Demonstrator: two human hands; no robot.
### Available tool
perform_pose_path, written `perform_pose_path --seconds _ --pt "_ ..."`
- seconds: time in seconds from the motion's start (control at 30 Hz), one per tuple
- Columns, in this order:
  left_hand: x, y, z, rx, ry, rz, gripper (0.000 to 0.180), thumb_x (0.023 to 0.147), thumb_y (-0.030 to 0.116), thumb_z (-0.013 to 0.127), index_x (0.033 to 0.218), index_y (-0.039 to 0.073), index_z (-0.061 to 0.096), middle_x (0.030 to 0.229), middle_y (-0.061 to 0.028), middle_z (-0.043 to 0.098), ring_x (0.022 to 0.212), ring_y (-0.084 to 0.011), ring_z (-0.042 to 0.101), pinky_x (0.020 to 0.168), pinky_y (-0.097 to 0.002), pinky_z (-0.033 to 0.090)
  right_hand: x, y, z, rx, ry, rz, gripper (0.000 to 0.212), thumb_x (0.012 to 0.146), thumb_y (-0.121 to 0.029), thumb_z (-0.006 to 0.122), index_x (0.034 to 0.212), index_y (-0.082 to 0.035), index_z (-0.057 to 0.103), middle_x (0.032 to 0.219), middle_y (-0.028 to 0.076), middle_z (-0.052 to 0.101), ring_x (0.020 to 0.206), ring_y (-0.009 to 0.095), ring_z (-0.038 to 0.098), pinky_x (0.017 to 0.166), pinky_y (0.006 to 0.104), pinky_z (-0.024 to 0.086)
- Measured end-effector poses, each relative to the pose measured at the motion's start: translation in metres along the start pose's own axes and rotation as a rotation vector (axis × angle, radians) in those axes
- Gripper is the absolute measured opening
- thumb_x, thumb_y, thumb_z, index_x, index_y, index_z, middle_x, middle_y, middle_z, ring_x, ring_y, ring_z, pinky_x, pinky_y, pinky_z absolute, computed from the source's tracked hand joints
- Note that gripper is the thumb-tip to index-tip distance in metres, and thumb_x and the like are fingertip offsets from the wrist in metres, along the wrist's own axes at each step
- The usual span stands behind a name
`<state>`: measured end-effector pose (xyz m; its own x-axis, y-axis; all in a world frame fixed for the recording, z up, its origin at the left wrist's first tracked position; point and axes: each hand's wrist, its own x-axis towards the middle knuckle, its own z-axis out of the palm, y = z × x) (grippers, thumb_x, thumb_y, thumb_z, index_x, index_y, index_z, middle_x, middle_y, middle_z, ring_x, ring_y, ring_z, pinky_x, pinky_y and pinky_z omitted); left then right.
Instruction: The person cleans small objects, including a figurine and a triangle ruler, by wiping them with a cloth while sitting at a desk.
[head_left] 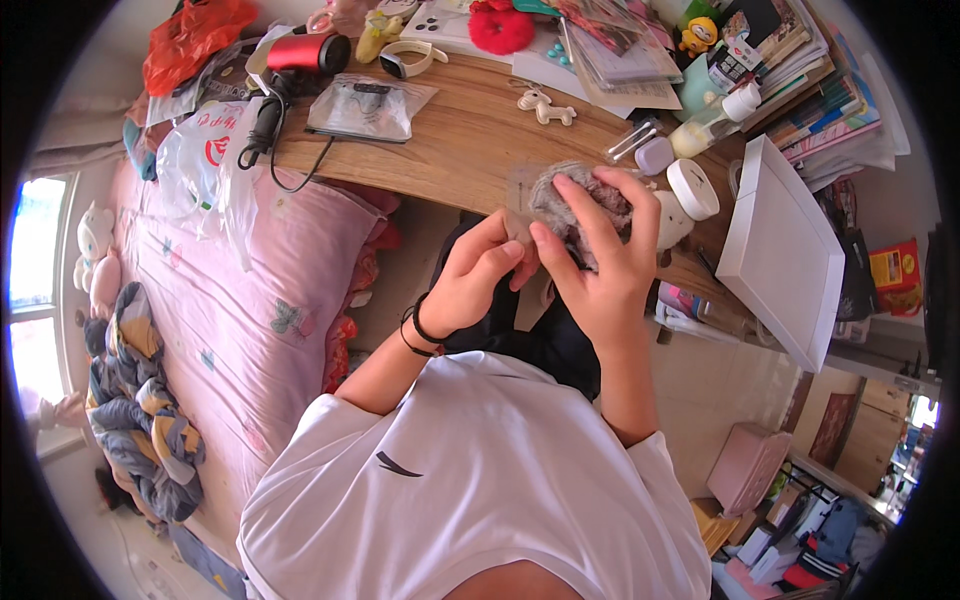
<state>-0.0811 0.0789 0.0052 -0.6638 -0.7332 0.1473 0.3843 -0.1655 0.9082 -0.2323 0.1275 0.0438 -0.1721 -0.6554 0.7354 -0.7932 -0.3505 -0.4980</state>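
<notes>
A grey, fluffy, rounded thing (pixel 547 200) is held over the desk's front edge; it looks like soft plush fabric, but its exact kind cannot be made out. My right hand (pixel 608 262) lies over it, fingers spread and curved around its top and side. At its left edge, my left hand (pixel 476 268) pinches a small beige-grey flap (pixel 516 228) between thumb and fingers. Both hands nearly touch there. Beside my right fingers sits a round white-lidded jar (pixel 692 190), with a pale plush item (pixel 673 226) partly hidden by the hand.
On the wooden desk (pixel 450 130) lie a clear plastic pouch (pixel 365 108), a dog-shaped trinket (pixel 546 106), a pump bottle (pixel 715 118) and stacked papers. A white box lid (pixel 783 250) leans at the right. The pink bed (pixel 235 290) stands left, with a plastic bag (pixel 210 165) on it.
</notes>
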Motion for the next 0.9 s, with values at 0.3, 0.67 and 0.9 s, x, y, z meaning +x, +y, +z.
perform_pose_path --seconds 0.3,0.67,0.9 --pt "-0.001 0.0 0.0 -0.021 0.058 -0.088 0.03 0.091 0.011 0.041 0.114 -0.003 0.055 0.089 -0.0031 0.059 0.076 -0.0106 0.051 0.068 -0.0247 0.043 -0.014 0.003 0.007 0.16 -0.117 -0.104 0.048 0.067 0.004 0.071 0.113 -0.012 0.069 0.114 0.012 0.058 0.096 0.03 0.057 0.08 0.0398 0.049" --pt "-0.005 -0.006 -0.007 0.013 -0.015 0.044 0.017 0.094 0.011 0.04 0.095 -0.001 0.052 0.079 -0.0039 0.054 0.066 -0.0106 0.046 0.064 -0.0254 0.04 -0.008 0.006 -0.004 0.142 -0.133 -0.12 0.043 0.07 0.001 0.071 0.112 -0.011 0.07 0.113 0.013 0.058 0.096 0.03 0.057 0.079 0.0396 0.049" --pt "-0.009 0.005 -0.002 0.021 -0.056 0.147 0.015 0.096 0.011 0.04 0.085 0.002 0.045 0.074 -0.0057 0.051 0.061 -0.0107 0.038 0.059 -0.0247 0.035 0.003 0.022 -0.015 -0.135 -0.009 -0.076 0.042 0.074 0.003 0.068 0.115 -0.006 0.068 0.116 0.015 0.057 0.099 0.032 0.056 0.087 0.0423 0.045"
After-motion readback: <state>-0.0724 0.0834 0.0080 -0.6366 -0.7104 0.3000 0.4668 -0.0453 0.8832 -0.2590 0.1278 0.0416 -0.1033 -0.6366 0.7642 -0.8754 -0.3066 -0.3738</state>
